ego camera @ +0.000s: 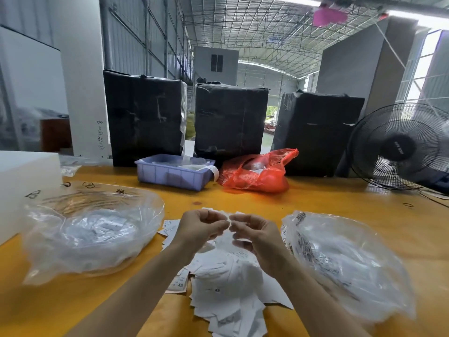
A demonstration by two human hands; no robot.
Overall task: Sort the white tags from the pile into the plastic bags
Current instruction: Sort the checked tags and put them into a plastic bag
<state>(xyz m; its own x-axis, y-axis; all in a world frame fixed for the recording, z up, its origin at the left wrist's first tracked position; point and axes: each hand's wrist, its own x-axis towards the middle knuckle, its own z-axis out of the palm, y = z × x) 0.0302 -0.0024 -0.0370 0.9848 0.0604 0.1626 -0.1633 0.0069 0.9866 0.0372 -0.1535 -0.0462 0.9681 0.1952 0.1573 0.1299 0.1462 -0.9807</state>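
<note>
A pile of white tags (228,288) lies on the yellow table (340,198) in front of me, some printed "XS". Two clear plastic bags holding tags flank it: one at the left (90,237), one at the right (345,263). My left hand (199,229) and my right hand (255,239) are raised above the pile with their fingertips close together. Both have curled fingers. A white tag (239,239) sits between the fingers of my right hand. What my left hand pinches is too blurred to tell.
A blue plastic bin (170,173) and a red plastic bag (257,173) sit behind the pile. Three black wrapped boxes (230,120) stand along the table's far edge. A black fan (403,147) is at the right, a white block (24,176) at the left.
</note>
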